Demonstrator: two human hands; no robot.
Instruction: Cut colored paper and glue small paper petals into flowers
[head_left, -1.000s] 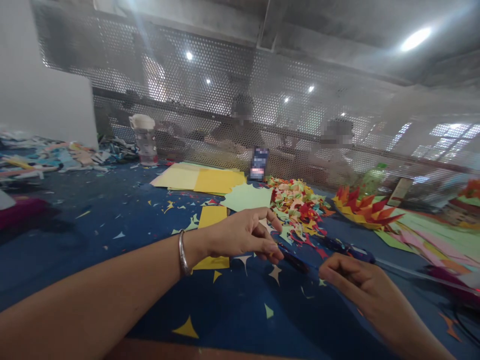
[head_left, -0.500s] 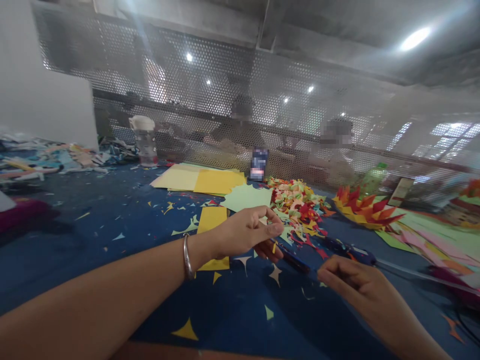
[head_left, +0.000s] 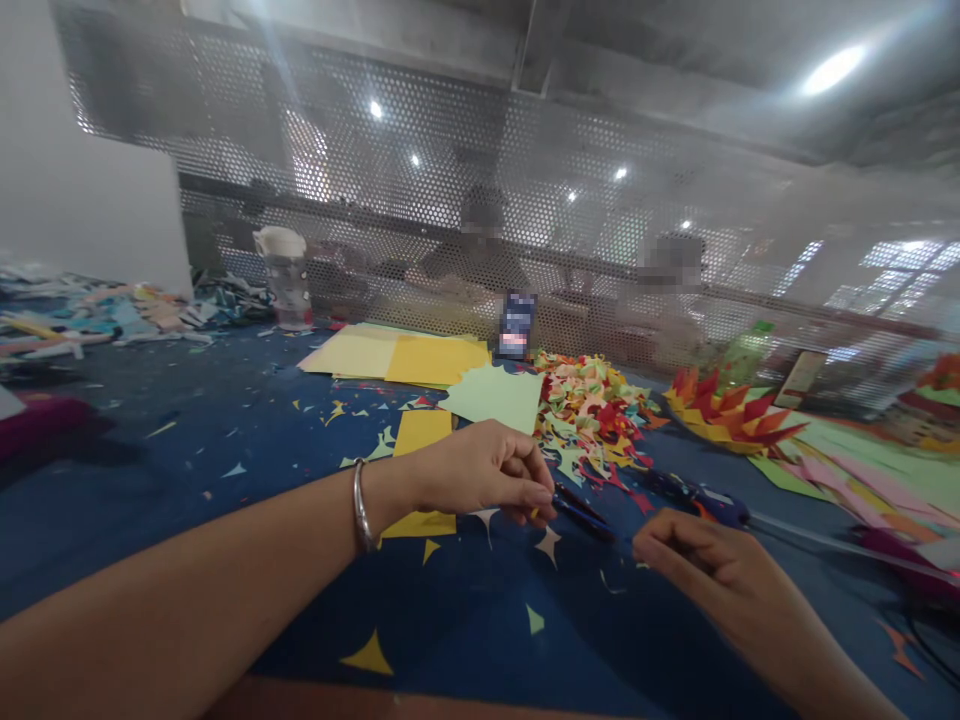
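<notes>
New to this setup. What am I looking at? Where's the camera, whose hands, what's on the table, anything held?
There's no robot here: these are one person's bare hands. Every picture comes from a single camera on that person's head, looking forward and down.

The left hand has its fingertips together, with a bit of yellow showing there; its grip is unclear. Beside them is a slim dark object. The right hand is curled; I can't see anything in it.

On the blue surface lie yellow paper, a jagged-edged pale green sheet, a pile of colorful scraps and a spiky red-and-yellow piece.
</notes>
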